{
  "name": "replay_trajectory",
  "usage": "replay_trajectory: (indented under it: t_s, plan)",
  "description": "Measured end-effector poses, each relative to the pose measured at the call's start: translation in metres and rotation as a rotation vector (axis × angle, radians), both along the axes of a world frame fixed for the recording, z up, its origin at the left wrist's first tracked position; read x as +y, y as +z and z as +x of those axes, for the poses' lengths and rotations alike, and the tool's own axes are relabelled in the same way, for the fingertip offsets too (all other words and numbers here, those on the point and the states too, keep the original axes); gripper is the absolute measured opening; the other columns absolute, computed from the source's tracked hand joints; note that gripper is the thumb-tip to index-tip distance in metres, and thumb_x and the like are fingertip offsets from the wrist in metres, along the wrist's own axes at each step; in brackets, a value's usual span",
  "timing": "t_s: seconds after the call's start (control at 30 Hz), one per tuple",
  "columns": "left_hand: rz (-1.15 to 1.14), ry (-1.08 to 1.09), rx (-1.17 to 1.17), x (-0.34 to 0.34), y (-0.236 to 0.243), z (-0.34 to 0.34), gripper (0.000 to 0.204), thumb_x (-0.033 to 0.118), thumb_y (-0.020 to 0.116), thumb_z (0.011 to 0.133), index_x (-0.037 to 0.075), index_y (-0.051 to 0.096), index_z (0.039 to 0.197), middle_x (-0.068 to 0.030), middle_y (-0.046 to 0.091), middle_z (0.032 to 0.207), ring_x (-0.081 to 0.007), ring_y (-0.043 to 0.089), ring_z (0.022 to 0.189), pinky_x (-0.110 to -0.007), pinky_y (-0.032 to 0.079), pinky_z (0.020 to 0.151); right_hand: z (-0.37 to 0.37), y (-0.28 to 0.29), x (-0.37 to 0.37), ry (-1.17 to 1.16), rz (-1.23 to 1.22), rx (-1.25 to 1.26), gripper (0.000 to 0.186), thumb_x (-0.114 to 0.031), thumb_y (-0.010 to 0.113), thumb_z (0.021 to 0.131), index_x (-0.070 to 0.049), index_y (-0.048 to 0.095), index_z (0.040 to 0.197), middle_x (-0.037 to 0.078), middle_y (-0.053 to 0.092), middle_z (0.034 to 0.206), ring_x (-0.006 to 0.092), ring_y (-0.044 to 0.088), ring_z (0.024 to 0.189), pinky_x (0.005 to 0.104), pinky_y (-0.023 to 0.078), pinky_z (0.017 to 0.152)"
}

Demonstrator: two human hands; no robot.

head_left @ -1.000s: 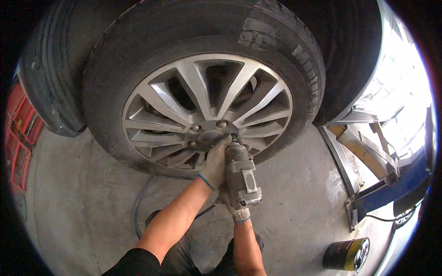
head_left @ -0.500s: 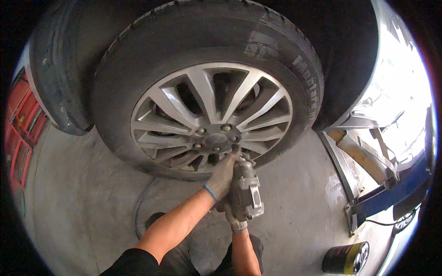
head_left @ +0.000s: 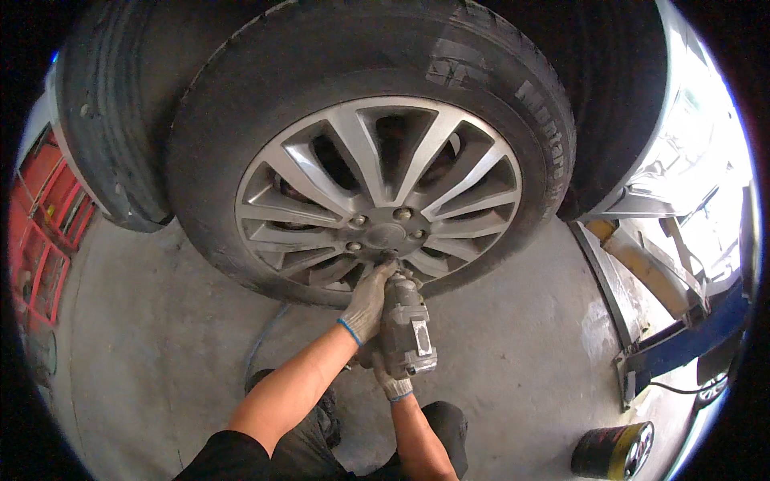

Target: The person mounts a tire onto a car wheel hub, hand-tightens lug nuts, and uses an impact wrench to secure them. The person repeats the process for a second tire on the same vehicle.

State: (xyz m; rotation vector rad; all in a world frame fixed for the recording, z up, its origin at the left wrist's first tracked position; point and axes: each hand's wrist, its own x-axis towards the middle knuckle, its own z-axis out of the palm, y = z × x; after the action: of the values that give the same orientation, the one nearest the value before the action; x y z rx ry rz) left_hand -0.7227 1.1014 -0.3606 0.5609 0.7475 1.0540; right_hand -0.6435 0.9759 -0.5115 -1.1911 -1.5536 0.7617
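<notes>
You have taken the impact wrench (head_left: 409,325) off the rightmost lug nut (head_left: 418,234), which its nose hid a second ago and which now shows. Half a second ago the nose hung just below the nuts; now you have it leftward at the lowest one, which it covers. Your left hand (head_left: 367,305) and right hand (head_left: 391,383) have shifted across with it.

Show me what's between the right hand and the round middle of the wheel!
The head view shows an impact wrench between the right hand and the wheel's center cap, with the left hand at its front end.
</notes>
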Motion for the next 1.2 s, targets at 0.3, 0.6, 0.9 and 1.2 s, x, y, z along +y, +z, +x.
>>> replay_trajectory:
  t_s: [0.3, 0.6, 0.9, 1.2]
  plan:
    - [-0.03, 0.128, 0.256, 0.017, -0.001, -0.001, 0.035, 0.038, 0.053, 0.106, 0.006, 0.066, 0.111, -0.0131, 0.074, 0.095, -0.0244, 0.072, 0.074, -0.04, 0.061, 0.07, -0.017, 0.003, 0.02, -0.057, -0.112, 0.09, 0.054, -0.021, 0.066, 0.097, -0.007, 0.049, 0.146, 0.017, 0.051, 0.143, 0.0335, 0.043, 0.136, 0.0478, 0.033, 0.118]
    - [-0.114, -0.086, -0.04, 0.008, 0.029, -0.008, 0.038, 0.038, 0.051, 0.107, 0.003, 0.064, 0.114, -0.0172, 0.075, 0.098, -0.0299, 0.073, 0.078, -0.044, 0.062, 0.073, 0.0, -0.006, 0.043, -0.123, 0.04, -0.381, 0.077, -0.031, 0.069, 0.091, -0.016, 0.038, 0.16, 0.015, 0.049, 0.152, 0.0378, 0.046, 0.137, 0.0509, 0.039, 0.113]
    - [-0.075, -0.072, -0.104, 0.012, 0.03, -0.005, 0.036, 0.039, 0.057, 0.103, 0.005, 0.066, 0.102, -0.0128, 0.073, 0.088, -0.0269, 0.072, 0.073, -0.043, 0.061, 0.067, 0.006, 0.03, 0.047, -0.127, -0.068, -0.496, 0.056, -0.04, 0.068, 0.089, -0.02, 0.058, 0.14, 0.014, 0.061, 0.131, 0.0394, 0.058, 0.114, 0.0532, 0.05, 0.092]
    - [-0.109, -0.111, -0.127, 0.017, 0.024, -0.011, 0.038, 0.039, 0.054, 0.104, 0.004, 0.066, 0.102, -0.0144, 0.074, 0.091, -0.0302, 0.073, 0.077, -0.045, 0.062, 0.072, 0.014, 0.031, 0.049, -0.191, 0.198, -0.529, 0.054, -0.039, 0.074, 0.087, -0.016, 0.061, 0.134, 0.012, 0.064, 0.129, 0.0347, 0.06, 0.117, 0.0469, 0.052, 0.095]
